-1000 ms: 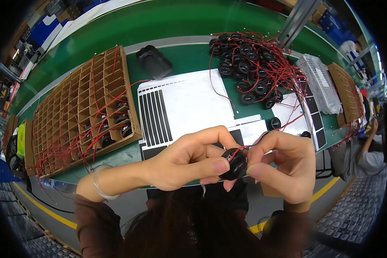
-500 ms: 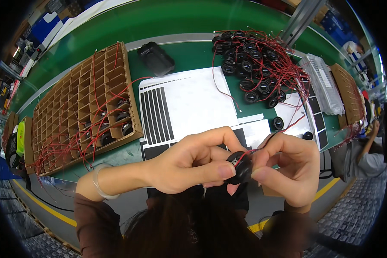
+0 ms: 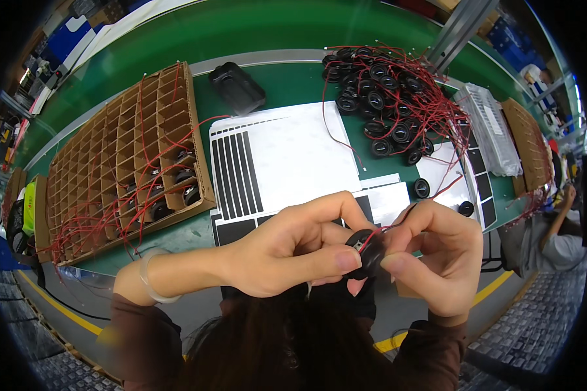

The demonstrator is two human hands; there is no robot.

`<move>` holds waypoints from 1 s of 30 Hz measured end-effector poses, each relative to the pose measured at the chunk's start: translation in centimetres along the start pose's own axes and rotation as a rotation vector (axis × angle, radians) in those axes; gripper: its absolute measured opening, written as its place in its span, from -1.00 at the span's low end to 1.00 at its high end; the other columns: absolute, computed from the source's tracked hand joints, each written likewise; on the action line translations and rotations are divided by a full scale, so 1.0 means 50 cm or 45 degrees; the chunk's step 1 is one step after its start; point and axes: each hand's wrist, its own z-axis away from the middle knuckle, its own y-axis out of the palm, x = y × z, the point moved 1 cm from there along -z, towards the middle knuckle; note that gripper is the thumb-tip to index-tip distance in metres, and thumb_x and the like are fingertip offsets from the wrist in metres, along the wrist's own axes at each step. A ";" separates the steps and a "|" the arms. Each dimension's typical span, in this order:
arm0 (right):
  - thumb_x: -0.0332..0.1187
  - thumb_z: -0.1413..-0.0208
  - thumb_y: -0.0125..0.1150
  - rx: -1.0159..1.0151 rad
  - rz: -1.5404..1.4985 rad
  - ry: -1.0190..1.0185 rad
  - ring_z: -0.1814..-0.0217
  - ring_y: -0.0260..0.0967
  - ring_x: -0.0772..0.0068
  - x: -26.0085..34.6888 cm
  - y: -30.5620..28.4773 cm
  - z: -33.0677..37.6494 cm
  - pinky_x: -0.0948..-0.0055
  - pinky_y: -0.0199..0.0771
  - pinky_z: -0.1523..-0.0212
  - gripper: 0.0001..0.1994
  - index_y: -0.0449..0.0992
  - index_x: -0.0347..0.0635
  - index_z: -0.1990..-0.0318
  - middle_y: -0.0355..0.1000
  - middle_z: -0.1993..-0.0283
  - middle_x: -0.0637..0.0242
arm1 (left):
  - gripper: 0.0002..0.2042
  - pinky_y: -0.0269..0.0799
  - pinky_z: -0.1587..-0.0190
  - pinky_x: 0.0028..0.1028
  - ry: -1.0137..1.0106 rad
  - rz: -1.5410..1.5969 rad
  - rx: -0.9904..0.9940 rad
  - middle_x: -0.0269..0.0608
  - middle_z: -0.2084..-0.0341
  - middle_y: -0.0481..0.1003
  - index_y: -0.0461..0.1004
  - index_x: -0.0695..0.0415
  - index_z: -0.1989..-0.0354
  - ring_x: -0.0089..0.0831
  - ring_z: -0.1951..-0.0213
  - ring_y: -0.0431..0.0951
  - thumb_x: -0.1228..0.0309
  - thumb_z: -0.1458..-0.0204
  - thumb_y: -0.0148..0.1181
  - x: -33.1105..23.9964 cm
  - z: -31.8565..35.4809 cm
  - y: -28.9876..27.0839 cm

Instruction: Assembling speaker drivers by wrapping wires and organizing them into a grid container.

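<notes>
A small round black speaker (image 3: 372, 254) is held up before me, tilted nearly on edge. My left hand (image 3: 290, 254) pinches it between thumb and fingers from the left. From the right, the bent thumb and fingertips of my right hand (image 3: 440, 251) close on its rim. Its red and black wires (image 3: 398, 223) run up over the right fingers. On the green table beyond lies a pile of similar black speakers (image 3: 388, 98) with tangled red wires. Two more lie loose nearer me: one speaker (image 3: 422, 188) beside the white sheets and another (image 3: 466, 208) close to my right hand.
At left a cardboard divider box (image 3: 206, 156) holds several speakers, with red wires trailing over it. White sheets (image 3: 300, 146) with black strips cover the middle. A black plastic case (image 3: 236, 88) and clear plastic trays (image 3: 491, 130) lie farther out. A person (image 3: 563, 247) is at the right.
Both hands keep their grip, and the speaker has shifted very slightly to the right. Otherwise the scene looks the same.
</notes>
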 end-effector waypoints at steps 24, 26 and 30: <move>-0.52 0.27 0.08 -0.260 1.098 -0.975 0.31 0.29 0.18 -0.052 0.037 0.001 0.45 0.34 0.35 -0.66 0.33 -0.37 0.21 0.27 0.24 0.05 | -0.71 0.19 0.52 -0.68 0.109 0.102 0.017 -0.08 0.41 0.37 0.06 0.22 0.21 -0.63 0.53 0.29 0.54 0.10 -0.02 -0.015 0.015 0.001; -0.62 0.20 -0.06 -0.373 1.145 -0.967 0.30 0.29 0.16 -0.055 0.037 0.007 0.46 0.33 0.35 -0.69 0.29 -0.37 0.18 0.26 0.23 0.01 | -0.71 0.25 0.45 -0.67 0.373 -0.044 0.024 0.00 0.37 0.38 0.06 0.24 0.21 -0.59 0.45 0.35 0.57 0.11 -0.03 -0.060 0.026 0.001; -0.69 0.18 -0.16 -0.435 1.235 -0.814 0.29 0.23 0.31 -0.074 0.016 0.009 0.60 0.26 0.39 -0.67 0.26 -0.39 0.15 0.20 0.13 0.05 | -0.71 0.22 0.45 -0.70 0.841 -0.538 -0.441 -0.08 0.46 0.40 0.15 0.25 0.23 -0.62 0.49 0.34 0.48 0.13 0.03 -0.205 0.128 -0.015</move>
